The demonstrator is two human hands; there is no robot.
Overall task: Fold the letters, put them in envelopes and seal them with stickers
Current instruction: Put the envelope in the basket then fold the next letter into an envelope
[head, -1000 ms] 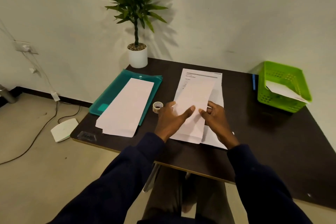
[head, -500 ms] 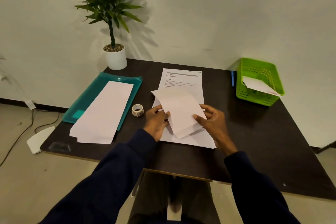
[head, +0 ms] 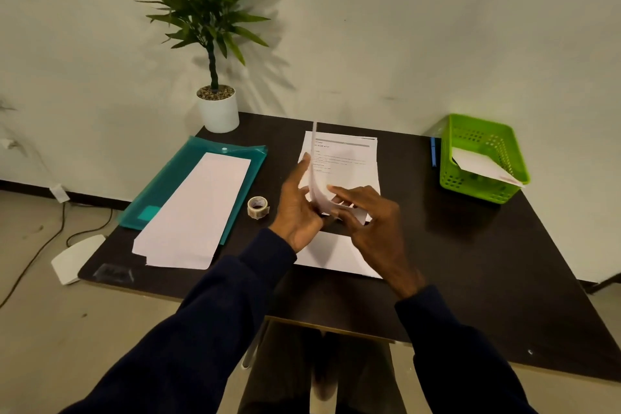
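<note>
I hold a folded white letter (head: pixel 315 175) lifted off the table and turned almost edge-on to me. My left hand (head: pixel 297 212) grips it from the left, fingers running up its side. My right hand (head: pixel 368 217) pinches its lower part from the right. Beneath both hands a stack of printed letters (head: pixel 347 158) lies flat on the dark table (head: pixel 453 252). A pile of long white envelopes (head: pixel 198 212) rests on a teal folder (head: pixel 164 185) at the left. A roll of stickers (head: pixel 257 207) stands between the envelopes and my left hand.
A green basket (head: pixel 470 188) at the back right holds one envelope (head: pixel 480 163); a blue pen (head: pixel 433 151) lies beside it. A potted plant (head: pixel 218 111) stands at the back left corner. Cables and a white device (head: pixel 75 257) lie on the floor at the left.
The folded letter went from lying flat on the stack to being lifted and turned upright between both hands. The camera view shifted.
</note>
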